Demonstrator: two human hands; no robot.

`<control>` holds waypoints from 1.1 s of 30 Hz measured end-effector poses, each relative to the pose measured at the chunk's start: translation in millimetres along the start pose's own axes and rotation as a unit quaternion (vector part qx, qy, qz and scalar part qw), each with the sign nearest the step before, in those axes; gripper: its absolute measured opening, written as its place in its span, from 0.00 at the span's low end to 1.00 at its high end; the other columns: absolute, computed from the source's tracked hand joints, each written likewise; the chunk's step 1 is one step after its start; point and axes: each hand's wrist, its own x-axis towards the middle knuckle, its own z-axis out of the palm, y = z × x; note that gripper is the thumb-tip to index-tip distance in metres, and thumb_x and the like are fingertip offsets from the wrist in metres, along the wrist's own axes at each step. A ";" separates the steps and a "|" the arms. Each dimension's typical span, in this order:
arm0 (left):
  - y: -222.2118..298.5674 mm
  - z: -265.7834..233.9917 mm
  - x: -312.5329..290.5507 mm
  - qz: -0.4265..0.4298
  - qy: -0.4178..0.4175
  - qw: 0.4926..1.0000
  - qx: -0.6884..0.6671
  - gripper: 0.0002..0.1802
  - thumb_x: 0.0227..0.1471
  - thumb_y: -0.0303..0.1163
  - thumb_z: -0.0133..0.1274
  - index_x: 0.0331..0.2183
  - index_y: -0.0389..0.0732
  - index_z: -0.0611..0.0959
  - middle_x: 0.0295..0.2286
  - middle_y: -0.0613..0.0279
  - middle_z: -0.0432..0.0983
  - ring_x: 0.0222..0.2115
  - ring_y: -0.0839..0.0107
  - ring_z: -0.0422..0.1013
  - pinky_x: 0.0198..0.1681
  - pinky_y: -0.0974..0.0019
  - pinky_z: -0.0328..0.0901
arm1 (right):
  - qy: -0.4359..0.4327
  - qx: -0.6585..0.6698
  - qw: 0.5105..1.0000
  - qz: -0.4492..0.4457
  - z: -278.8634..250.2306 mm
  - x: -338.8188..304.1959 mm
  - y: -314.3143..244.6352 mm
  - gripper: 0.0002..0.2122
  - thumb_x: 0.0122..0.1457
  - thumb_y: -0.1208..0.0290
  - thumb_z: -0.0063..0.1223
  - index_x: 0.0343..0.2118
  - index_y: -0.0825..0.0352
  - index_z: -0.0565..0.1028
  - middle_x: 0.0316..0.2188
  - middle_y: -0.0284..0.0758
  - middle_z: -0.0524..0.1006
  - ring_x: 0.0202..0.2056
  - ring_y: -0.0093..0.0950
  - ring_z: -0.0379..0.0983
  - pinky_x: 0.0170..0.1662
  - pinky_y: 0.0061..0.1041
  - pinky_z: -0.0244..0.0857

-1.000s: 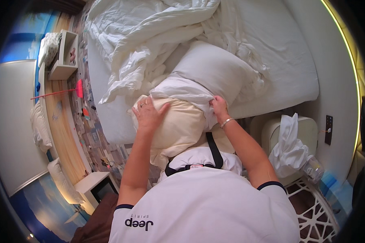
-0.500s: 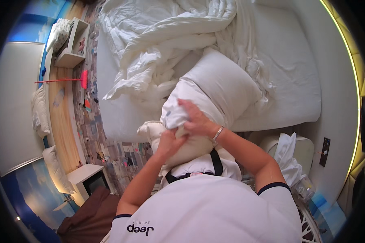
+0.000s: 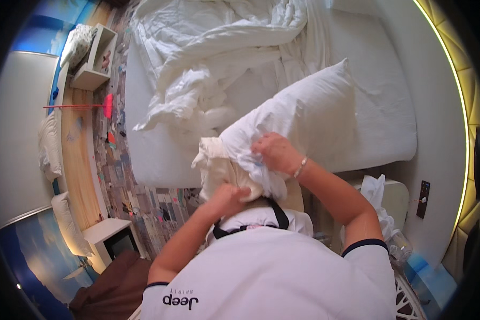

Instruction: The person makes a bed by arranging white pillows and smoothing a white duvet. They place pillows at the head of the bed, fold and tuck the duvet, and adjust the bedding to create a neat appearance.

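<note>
Over the near edge of the bed, a white pillowcase lies slantwise, its far corner pointing up and right. A cream pillow sticks out of its near left end, rumpled and close to my body. My right hand pinches the bunched white fabric near the case's opening. Lower and to the left, my left hand is closed on the cream pillow; part of its fingers is hidden. How much of the pillow is still inside the case cannot be seen.
A crumpled white duvet covers the far left of the bed. On the left stand a pink-red broom, a white shelf and a low white cabinet. White cloth hangs over a pale seat at right.
My right hand has moved right, away from my left, drawing the white fabric with it. The pillowcase has swung to the right and flattened, and more of the cream pillow shows.
</note>
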 end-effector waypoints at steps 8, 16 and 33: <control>-128.3 139.6 -14.1 -0.049 -0.113 0.977 -0.174 0.17 0.45 0.38 0.56 0.37 0.38 0.81 0.33 0.40 0.77 0.36 0.43 0.73 0.40 0.51 0.68 | 0.037 -0.021 0.999 -0.005 52.5 20.2 -2.2 0.04 0.49 0.74 0.51 0.28 0.64 0.75 0.32 0.37 0.75 0.40 0.37 0.71 0.48 0.35 0.64; -90.7 105.9 -5.2 -0.233 0.057 0.841 -0.485 0.15 0.52 0.36 0.56 0.39 0.37 0.79 0.38 0.60 0.78 0.35 0.64 0.75 0.41 0.59 0.70 | -0.062 -0.094 0.992 0.057 81.7 66.5 21.9 0.25 0.55 0.44 0.47 0.37 0.66 0.78 0.40 0.40 0.76 0.47 0.35 0.70 0.58 0.38 0.52; -13.2 4.3 81.6 -0.134 0.180 0.864 -0.451 0.12 0.53 0.33 0.52 0.34 0.33 0.76 0.31 0.58 0.78 0.32 0.71 0.74 0.35 0.68 0.67 | 0.140 0.450 0.818 0.331 67.5 -1.9 -4.2 0.26 0.64 0.50 0.37 0.30 0.72 0.77 0.24 0.49 0.76 0.27 0.43 0.72 0.35 0.41 0.62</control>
